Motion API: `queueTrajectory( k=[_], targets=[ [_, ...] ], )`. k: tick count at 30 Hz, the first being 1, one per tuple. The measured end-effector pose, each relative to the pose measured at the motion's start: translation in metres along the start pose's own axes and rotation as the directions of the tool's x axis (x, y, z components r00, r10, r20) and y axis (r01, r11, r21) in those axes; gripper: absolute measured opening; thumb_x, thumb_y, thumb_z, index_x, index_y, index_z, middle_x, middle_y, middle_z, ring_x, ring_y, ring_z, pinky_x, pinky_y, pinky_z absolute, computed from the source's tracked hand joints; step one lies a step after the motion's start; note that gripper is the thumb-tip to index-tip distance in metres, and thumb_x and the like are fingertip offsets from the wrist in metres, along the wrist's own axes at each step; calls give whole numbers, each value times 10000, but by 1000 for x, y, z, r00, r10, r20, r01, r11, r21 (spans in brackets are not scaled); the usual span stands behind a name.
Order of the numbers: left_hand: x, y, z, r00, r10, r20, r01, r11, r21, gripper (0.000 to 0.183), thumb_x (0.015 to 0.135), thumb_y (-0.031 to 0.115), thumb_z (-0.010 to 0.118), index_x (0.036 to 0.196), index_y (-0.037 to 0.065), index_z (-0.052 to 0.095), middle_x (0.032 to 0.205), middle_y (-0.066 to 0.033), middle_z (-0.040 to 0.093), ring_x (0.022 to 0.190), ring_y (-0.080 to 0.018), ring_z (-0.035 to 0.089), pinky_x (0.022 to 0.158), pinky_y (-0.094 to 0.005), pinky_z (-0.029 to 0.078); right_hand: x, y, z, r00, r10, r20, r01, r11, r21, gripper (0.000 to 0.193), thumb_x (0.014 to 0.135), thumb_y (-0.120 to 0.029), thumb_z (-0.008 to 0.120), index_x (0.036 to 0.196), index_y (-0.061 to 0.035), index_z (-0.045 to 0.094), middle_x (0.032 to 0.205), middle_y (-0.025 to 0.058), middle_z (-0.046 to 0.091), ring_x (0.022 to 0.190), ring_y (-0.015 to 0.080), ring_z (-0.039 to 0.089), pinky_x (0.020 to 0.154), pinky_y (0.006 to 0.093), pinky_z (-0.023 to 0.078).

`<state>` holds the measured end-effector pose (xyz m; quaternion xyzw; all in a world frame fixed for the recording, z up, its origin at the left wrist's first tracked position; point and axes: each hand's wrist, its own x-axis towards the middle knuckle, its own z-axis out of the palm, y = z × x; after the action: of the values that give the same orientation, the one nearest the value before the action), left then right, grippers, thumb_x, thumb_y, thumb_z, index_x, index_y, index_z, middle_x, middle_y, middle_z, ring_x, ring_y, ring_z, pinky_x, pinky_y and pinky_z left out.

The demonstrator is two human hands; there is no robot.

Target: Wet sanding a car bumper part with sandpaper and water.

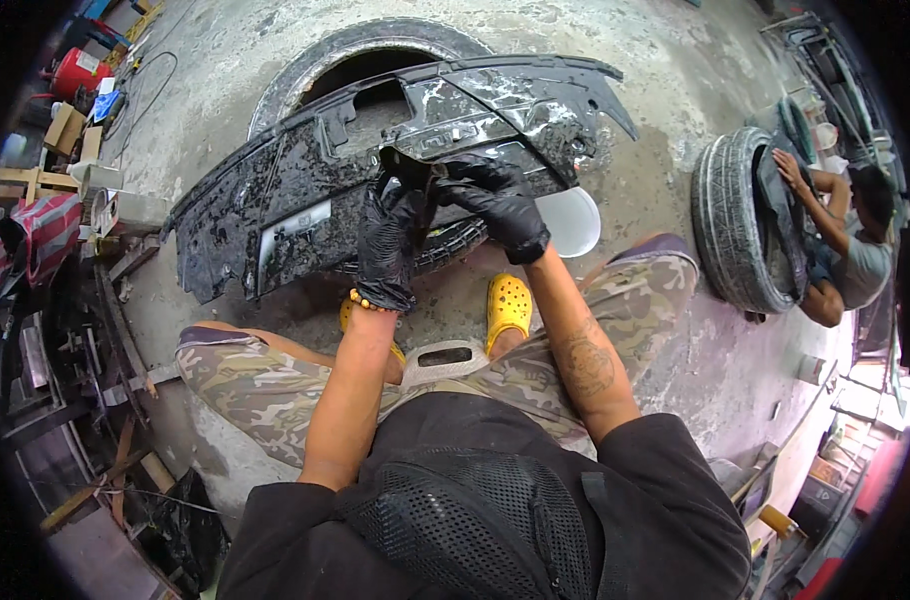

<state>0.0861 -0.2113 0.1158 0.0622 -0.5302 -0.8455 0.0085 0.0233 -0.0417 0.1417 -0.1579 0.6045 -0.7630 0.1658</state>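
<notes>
A large black plastic car panel [305, 180], wet and streaked with grime, lies across a tire [305, 85] in front of me. Over its near edge I hold up a small dark curved piece [405, 163], its exact kind unclear. My left hand [386, 240], in a black glove, is closed around its near side. From the right, my right hand [500, 208], also black-gloved, has its fingers bent against the same piece. The gloves partly hide what is held.
A white round container [572, 222] stands beside the panel's right end. At the right, another person [860, 250] reaches to an upright tire [735, 220]. Boxes, a red tank [80, 72] and scrap wood and metal line the left side. My yellow clogs [510, 305] are below the panel.
</notes>
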Motion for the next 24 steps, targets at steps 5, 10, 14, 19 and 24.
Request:
queueTrajectory(
  k=[5, 10, 14, 19, 24],
  targets=[
    [8, 3, 15, 898, 72, 435, 337, 523, -783, 813, 953, 567, 590, 1530, 45, 356, 1571, -171, 372, 1426, -290, 397, 1205, -436, 314, -19, -17, -21, 992, -11, -127, 27, 992, 126, 316, 856, -24, 746, 1165, 17, 695, 1099, 73, 720, 979, 146, 664, 858, 303, 548],
    [5, 33, 48, 925, 51, 375, -89, 993, 83, 618, 838, 195, 800, 1378, 28, 549, 1406, -137, 574, 1256, -229, 578, 1064, -353, 469, -37, -33, -36, 991, -90, -104, 104, 984, 142, 352, 812, -6, 765, 1156, 16, 696, 1085, 69, 717, 969, 150, 658, 854, 302, 550],
    [-2, 63, 72, 891, 113, 439, -318, 845, 429, 475, 829, 34, 747, 1289, 8, 631, 1263, -132, 678, 1108, -223, 666, 942, -338, 527, -45, -49, -43, 970, -176, -168, 191, 978, 81, 376, 791, -13, 780, 1154, 29, 690, 1092, 80, 711, 997, 158, 650, 876, 306, 536],
    [-2, 73, 94, 967, -58, 247, 38, 996, 84, 454, 786, 6, 789, 1217, -28, 652, 1151, -124, 725, 1030, -215, 702, 924, -345, 546, -49, -55, -52, 969, -164, -183, 192, 971, 143, 422, 769, -25, 800, 1171, 27, 683, 1106, 68, 704, 1001, 152, 641, 899, 304, 526],
    [6, 79, 97, 995, 83, 60, -103, 812, 574, 391, 809, 14, 787, 1180, -33, 673, 1075, -139, 743, 1006, -223, 711, 926, -346, 547, -45, -43, -54, 968, -191, -164, 235, 919, 317, 385, 776, -22, 840, 1141, -13, 717, 1092, 43, 721, 976, 119, 671, 875, 282, 544]
  ],
)
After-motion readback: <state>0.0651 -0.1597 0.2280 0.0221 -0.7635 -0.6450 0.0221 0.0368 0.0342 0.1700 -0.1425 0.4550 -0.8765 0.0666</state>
